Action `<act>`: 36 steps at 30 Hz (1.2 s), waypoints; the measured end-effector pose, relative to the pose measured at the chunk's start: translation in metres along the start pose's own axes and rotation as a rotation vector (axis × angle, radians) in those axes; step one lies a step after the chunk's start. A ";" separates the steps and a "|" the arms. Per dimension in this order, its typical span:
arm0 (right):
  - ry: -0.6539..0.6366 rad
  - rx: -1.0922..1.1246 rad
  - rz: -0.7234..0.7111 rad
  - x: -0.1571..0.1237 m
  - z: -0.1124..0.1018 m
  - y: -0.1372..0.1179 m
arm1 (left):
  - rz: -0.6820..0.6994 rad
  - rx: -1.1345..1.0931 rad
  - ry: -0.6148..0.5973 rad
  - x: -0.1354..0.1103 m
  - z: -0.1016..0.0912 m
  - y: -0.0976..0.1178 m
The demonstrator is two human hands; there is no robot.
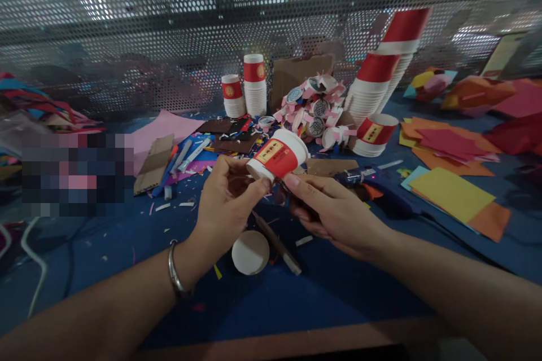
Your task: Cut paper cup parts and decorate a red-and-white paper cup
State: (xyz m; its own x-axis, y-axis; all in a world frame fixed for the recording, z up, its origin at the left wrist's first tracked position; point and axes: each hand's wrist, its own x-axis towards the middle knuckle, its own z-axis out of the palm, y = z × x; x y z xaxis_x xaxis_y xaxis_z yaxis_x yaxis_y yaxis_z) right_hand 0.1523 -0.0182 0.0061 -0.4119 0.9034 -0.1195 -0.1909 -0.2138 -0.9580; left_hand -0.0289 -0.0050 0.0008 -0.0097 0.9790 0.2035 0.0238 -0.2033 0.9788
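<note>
A red and white paper cup is tilted on its side in the air above the table. My left hand grips its lower left side, thumb in front and fingers behind. At the cup's lower right, my right hand is closed, its thumb tip by the cup wall. Something dark shows under that thumb, but the fingers hide most of it, so I cannot name it. Below the hands lie a round white disc and a pen-like stick.
Stacked paper cups stand at the back, with taller stacks to the right. Between them is a heap of pink and white pieces. A glue gun with a cord lies right, near coloured paper. Cardboard lies left.
</note>
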 end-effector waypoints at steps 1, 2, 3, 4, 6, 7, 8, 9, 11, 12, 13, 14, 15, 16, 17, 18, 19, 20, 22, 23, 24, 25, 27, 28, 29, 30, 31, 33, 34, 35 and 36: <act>0.006 0.007 -0.003 0.000 0.000 0.000 | -0.018 -0.022 0.005 0.000 0.000 0.000; 0.014 0.016 -0.002 0.001 0.001 0.000 | -0.035 -0.039 0.010 0.000 0.001 -0.001; 0.022 0.022 0.003 0.001 0.002 0.000 | -0.052 -0.053 0.014 0.000 0.001 -0.001; 0.025 0.024 0.010 0.001 0.003 0.000 | -0.070 -0.068 0.021 -0.001 0.002 -0.001; 0.021 0.013 0.025 0.001 0.003 0.000 | -0.107 -0.107 0.032 -0.002 0.004 0.000; 0.020 0.004 0.031 0.000 0.004 0.000 | -0.126 -0.129 0.034 -0.003 0.005 0.000; 0.021 -0.005 0.035 0.000 0.003 0.000 | -0.143 -0.149 0.032 -0.004 0.006 0.000; 0.025 -0.011 0.034 0.000 0.003 0.000 | -0.157 -0.166 0.027 -0.005 0.006 0.000; 0.034 -0.020 0.036 0.000 0.002 0.000 | -0.174 -0.189 0.015 -0.006 0.007 0.000; 0.036 -0.021 0.035 -0.001 0.002 0.000 | -0.180 -0.193 0.009 -0.007 0.007 -0.001; 0.038 -0.022 0.035 -0.001 0.002 0.001 | -0.186 -0.193 0.002 -0.008 0.007 -0.001; 0.036 -0.023 0.034 -0.001 0.001 0.001 | -0.190 -0.190 -0.004 -0.008 0.006 -0.002; 0.035 -0.024 0.032 -0.001 0.001 0.002 | -0.193 -0.188 -0.010 -0.009 0.006 -0.003; 0.035 -0.026 0.029 -0.001 0.001 0.002 | -0.198 -0.185 -0.018 -0.010 0.005 -0.003; 0.034 -0.032 0.025 -0.001 0.001 0.003 | -0.203 -0.183 -0.026 -0.011 0.005 -0.003; 0.033 -0.039 0.022 -0.001 0.001 0.004 | -0.206 -0.182 -0.033 -0.012 0.005 -0.003; 0.032 -0.048 0.020 -0.001 0.001 0.004 | -0.208 -0.182 -0.038 -0.013 0.004 -0.002; 0.031 -0.057 0.016 -0.002 0.002 0.004 | -0.212 -0.182 -0.043 -0.014 0.004 -0.001; 0.025 -0.075 0.009 -0.002 0.001 0.005 | -0.221 -0.183 -0.041 -0.015 0.005 0.001; 0.023 -0.083 0.005 -0.002 0.001 0.005 | -0.224 -0.185 -0.035 -0.016 0.006 0.003; 0.021 -0.090 0.001 -0.003 0.001 0.005 | -0.229 -0.188 -0.032 -0.016 0.006 0.004; 0.018 -0.099 -0.003 -0.003 0.001 0.004 | -0.231 -0.192 -0.030 -0.016 0.006 0.005; 0.016 -0.124 -0.011 -0.003 0.001 0.004 | -0.231 -0.197 -0.035 -0.015 0.007 0.006; 0.016 -0.138 -0.016 -0.003 0.001 0.004 | -0.232 -0.199 -0.039 -0.015 0.007 0.006; 0.018 -0.152 -0.022 -0.003 0.001 0.004 | -0.235 -0.200 -0.038 -0.015 0.007 0.005; 0.019 -0.165 -0.029 -0.003 0.001 0.004 | -0.237 -0.202 -0.034 -0.015 0.008 0.005; 0.022 -0.178 -0.039 -0.003 0.001 0.005 | -0.240 -0.205 -0.028 -0.016 0.008 0.006; 0.023 -0.200 -0.057 -0.003 0.000 0.005 | -0.245 -0.222 -0.012 -0.016 0.009 0.007; 0.024 -0.209 -0.063 -0.003 0.000 0.005 | -0.249 -0.237 -0.006 -0.016 0.009 0.008; 0.024 -0.217 -0.067 -0.003 0.000 0.005 | -0.255 -0.254 0.001 -0.016 0.010 0.009; 0.025 -0.225 -0.070 -0.004 -0.001 0.005 | -0.262 -0.272 0.007 -0.016 0.010 0.010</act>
State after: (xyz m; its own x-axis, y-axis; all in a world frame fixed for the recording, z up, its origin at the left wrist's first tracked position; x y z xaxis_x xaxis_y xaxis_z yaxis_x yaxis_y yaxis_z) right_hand 0.1533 -0.0223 0.0016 -0.3817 0.9227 -0.0540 -0.0140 -0.0642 -0.9978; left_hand -0.0181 -0.0231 0.0074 0.0129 0.9984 -0.0549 -0.2466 0.0563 0.9675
